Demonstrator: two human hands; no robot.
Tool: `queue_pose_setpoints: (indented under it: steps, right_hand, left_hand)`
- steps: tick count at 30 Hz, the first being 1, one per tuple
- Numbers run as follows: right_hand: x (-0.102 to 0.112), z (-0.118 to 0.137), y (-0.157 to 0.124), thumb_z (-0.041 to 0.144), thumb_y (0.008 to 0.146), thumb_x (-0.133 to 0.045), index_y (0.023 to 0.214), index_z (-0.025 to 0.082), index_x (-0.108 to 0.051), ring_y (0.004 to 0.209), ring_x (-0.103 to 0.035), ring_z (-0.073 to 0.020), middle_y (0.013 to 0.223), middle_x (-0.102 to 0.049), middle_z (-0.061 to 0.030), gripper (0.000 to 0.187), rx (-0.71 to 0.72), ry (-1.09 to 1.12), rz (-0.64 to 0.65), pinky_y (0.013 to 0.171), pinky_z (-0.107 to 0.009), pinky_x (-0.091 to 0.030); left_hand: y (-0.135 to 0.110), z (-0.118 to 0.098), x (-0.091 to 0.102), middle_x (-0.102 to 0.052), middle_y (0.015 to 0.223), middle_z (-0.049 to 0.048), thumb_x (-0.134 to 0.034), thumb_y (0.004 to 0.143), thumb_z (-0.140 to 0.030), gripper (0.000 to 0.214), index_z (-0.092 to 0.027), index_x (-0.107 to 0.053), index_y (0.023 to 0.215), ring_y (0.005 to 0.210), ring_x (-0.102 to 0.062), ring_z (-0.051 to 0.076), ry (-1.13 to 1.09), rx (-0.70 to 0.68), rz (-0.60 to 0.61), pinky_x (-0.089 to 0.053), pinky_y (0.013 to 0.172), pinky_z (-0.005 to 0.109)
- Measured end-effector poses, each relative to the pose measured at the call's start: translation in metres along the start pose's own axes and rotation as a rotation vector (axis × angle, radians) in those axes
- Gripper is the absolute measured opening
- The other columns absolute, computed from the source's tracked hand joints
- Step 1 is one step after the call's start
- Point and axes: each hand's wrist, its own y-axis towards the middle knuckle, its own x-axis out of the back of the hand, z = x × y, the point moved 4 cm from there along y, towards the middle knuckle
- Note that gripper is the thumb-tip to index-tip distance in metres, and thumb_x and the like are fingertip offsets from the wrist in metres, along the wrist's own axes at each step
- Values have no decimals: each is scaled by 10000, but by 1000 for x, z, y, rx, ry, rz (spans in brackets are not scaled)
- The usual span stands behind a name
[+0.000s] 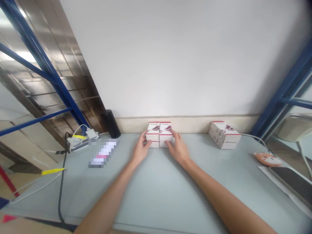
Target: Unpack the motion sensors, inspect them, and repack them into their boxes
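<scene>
Several small white cartons with red trim stand side by side in two stacks near the back of the table. My left hand [141,149] grips the left stack of cartons [153,135] from its outer side, thumb at the front. Around the outer side of the right stack of cartons [165,134] my right hand [178,148] is closed, its thumb on the front face. The two stacks touch or nearly touch along the middle. Parts of the outer sides are hidden behind my fingers.
More white-and-red cartons [224,135] are stacked at the back right. A black cylinder [112,124] stands at the back left, near a power strip [83,143] with cables and a pixelated flat object [104,153]. An orange-and-white item [268,159] and a dark flat device [293,182] lie at right.
</scene>
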Motion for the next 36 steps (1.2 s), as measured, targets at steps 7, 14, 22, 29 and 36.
queue_pose_setpoints:
  steps: [7,14,22,29,36]
  right_hand:
    - [98,10,37,300,1052,-448,1290,248,-686,1156,-677,-284,1255,-730,-109,341,263,-158,-195,1037,-435,-512]
    - [207,-80,25,353,979,-546,1185,200,-746,1218,-584,-366,1286,-659,-182,326,31,-623,-488,1061,-525,-439]
    - [192,-126,10,472,939,-577,1404,183,-634,1296,-522,-410,1411,-543,-241,549,-154,-759,-259,1083,-530,-406]
    - [206,-125,5,539,913,-583,1368,131,-670,1155,-602,-427,1253,-647,-264,616,-304,-678,-282,1011,-556,-447]
    - [185,-87,10,618,878,-636,1193,217,-758,1020,-667,-304,1134,-757,-117,524,-293,-1,-377,956,-439,-515]
  left_hand:
    - [3,2,-1,-681,1396,150,-658,926,-349,628,-194,-467,1503,1224,-678,275,47,12,-9,-567,999,413]
    - [3,6,-6,-639,1448,135,-658,931,-386,648,-222,-447,1521,1223,-665,274,72,5,-14,-556,1006,423]
    - [-4,1,-11,-602,1493,151,-579,981,-372,602,-222,-408,1539,1256,-652,270,94,-6,-22,-530,1065,447]
    - [-19,-17,-9,-472,1473,177,-593,948,-279,618,-234,-384,1528,1165,-622,249,256,-76,-267,-533,1044,471]
    - [-43,-62,-13,-560,1191,95,-538,947,-128,342,-232,-585,1269,1132,-581,240,348,-435,-397,-497,1029,427]
